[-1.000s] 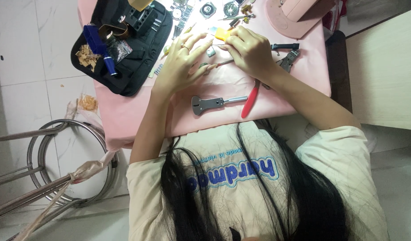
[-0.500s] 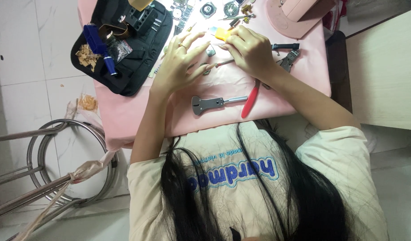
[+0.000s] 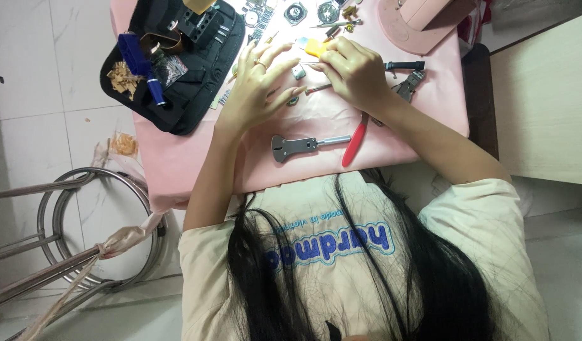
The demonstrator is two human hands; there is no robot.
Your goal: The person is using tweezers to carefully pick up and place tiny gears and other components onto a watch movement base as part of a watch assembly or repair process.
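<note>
1. the view looks down over the person's dark hair and cream printed shirt onto a pink-covered tabletop (image 3: 177, 158).
2. the left hand (image 3: 256, 85) lies spread on the pink cover, fingers fanned and apart, gripping nothing that shows; a thin ring sits on one finger.
3. just under its fingertips lies a small grey metal part (image 3: 298, 72), too small to tell what it is.
4. the right hand (image 3: 354, 72) is curled closed, fingertips pinched at a small yellow block-shaped piece (image 3: 314, 47) near the far middle of the tabletop; whether it also holds a fine tool there cannot be told.
5. a slim silver rod-like tool (image 3: 317, 89) lies between the two hands, its far end hidden under the right hand.
6. nearer the person, a grey metal wrench-like tool with a silver shaft (image 3: 303, 146) lies flat, and just beside its shaft end is a red-handled tool (image 3: 354, 140) running up under the right wrist.
7. black-handled pliers (image 3: 408, 79) lie just beyond the right hand.
8. at the left of the tabletop sits an open black fabric tool pouch (image 3: 183, 95) with a blue-handled tool (image 3: 142, 66) on it.
9. several round watch cases (image 3: 296, 12) lie along the far edge.
10. a round metal stool frame (image 3: 57, 208) stands on the white tiled floor to the left.
</note>
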